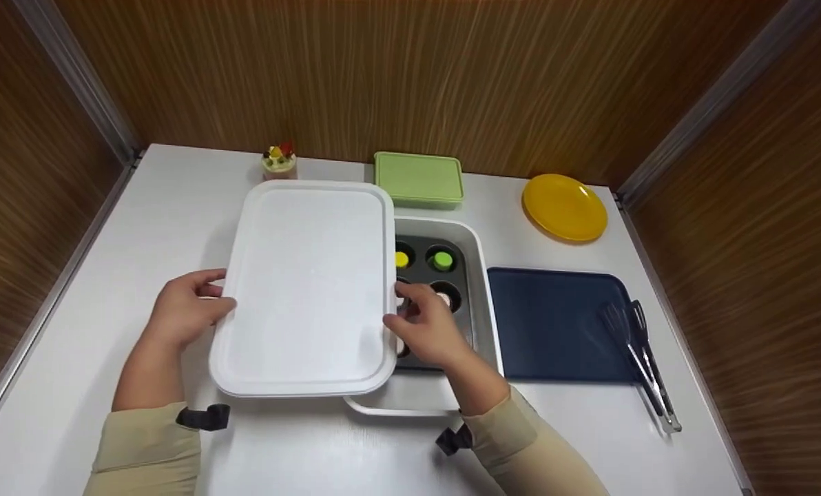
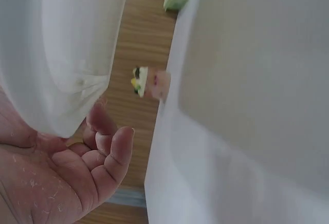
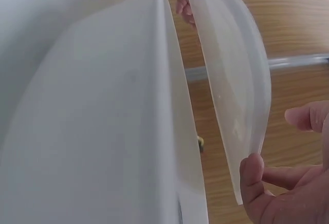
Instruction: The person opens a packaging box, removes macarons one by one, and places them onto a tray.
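Observation:
A white rectangular plastic lid [image 1: 307, 282] is held raised above the left part of a white storage box [image 1: 428, 398]. My left hand [image 1: 184, 308] grips the lid's left edge, thumb on top and fingers below. At the right edge, my right hand [image 1: 432, 329] holds the rim between thumb and fingers; in the right wrist view, a fingertip touches the lid [image 3: 239, 80] while the thumb stands slightly off it. Inside the box lies a dark muffin tin [image 1: 421, 249], its cups holding small pieces, including a yellow one [image 1: 401, 260] and a green one [image 1: 443, 260]. The lid hides the box's left side.
Behind the lid stands a dessert cup [image 1: 279, 164] with fruit topping. A green lidded container [image 1: 419, 178] is at the back, a yellow plate [image 1: 565, 208] at the back right. Right of the box lies a navy board [image 1: 555, 324], with a whisk and tongs [image 1: 645, 365] across its edge.

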